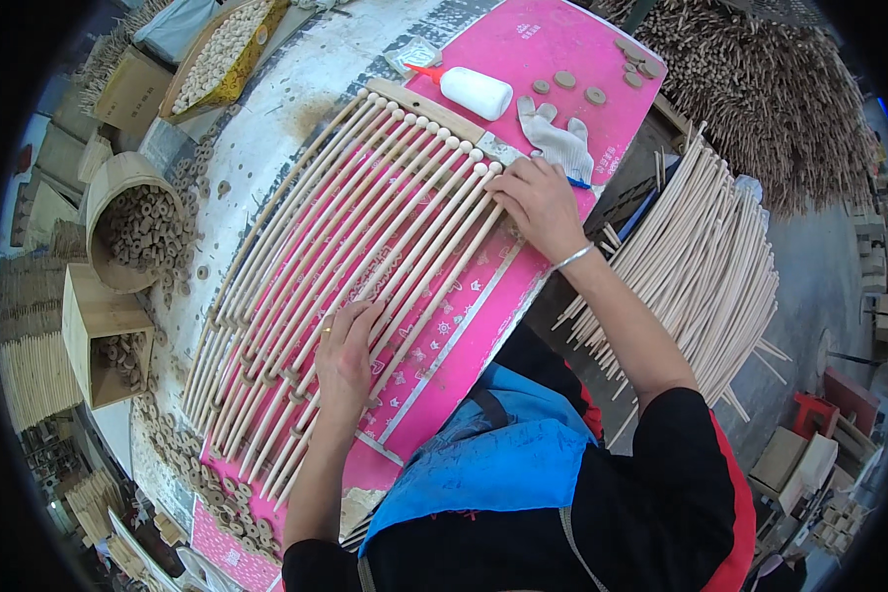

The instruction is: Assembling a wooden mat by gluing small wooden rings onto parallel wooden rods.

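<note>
Thin wooden rods (350, 222) lie side by side in a slanting row on the pink-covered table, most with a round wooden ball (432, 127) at the far end. Small wooden rings (291, 375) sit around several rods towards their near ends. My left hand (345, 360) rests over the near rods, its fingers bent around a rod; the fingertips are partly hidden. At the far end of the row, my right hand (538, 202) is closed on the end of the nearest rod, beside the last balls. A wooden strip (429, 104) lies along the ball ends.
Beyond the strip lie a white glue bottle (479, 93) with a red tip, a white glove (560, 143) and wooden discs (595, 96). Loose rings surround a wooden tub (99, 212) and box (94, 306) at left. A rod pile (701, 266) stands at right; a yellow tray (232, 84) holds balls.
</note>
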Tool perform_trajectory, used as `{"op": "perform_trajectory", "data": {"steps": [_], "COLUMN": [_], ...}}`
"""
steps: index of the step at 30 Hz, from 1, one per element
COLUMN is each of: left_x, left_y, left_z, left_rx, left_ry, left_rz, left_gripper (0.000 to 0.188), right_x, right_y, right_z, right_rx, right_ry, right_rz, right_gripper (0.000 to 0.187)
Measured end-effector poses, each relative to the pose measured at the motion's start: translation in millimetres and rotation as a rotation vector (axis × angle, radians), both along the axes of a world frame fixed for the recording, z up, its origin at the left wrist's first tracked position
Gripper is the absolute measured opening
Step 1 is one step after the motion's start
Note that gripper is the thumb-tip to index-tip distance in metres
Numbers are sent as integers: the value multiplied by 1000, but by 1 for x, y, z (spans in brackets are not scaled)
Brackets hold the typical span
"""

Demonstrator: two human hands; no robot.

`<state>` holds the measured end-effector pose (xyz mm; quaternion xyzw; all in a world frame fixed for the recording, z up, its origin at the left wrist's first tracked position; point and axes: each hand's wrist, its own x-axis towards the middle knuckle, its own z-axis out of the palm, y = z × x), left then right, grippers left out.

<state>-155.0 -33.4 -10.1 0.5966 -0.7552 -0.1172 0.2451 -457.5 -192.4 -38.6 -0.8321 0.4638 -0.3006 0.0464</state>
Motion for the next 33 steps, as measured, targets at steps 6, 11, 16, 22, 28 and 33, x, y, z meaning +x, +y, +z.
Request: {"op": "perform_trajectory", "data": {"steps": [6,11,16,22,28,33], "left_x": [1,1,3,-9,-10,-10], "left_y": [-11,-12,-10,-14,-1,37], "left_z": [-3,-4,-9,-20,-8,10], "left_rx": [-12,-52,-74,-128,-53,36], "left_ry": [30,-53,-61,6,89,-42], "left_rz": [-32,-55,4,71,52,7], "left_gripper": [35,35,37,40,48,67], "right_x": [-15,-17,-21,-25,-20,-14], "right_y": [-27,-31,-25,8,3,1], "right_z": [11,6,12,20,9,23], "right_rx": [27,43,29,86,117,181], "right_ry": [155,82,-55,-48,-89,-27], "right_rz": [95,65,15,-13,53,24], "right_gripper": [5,7,16,23,29,27]}}
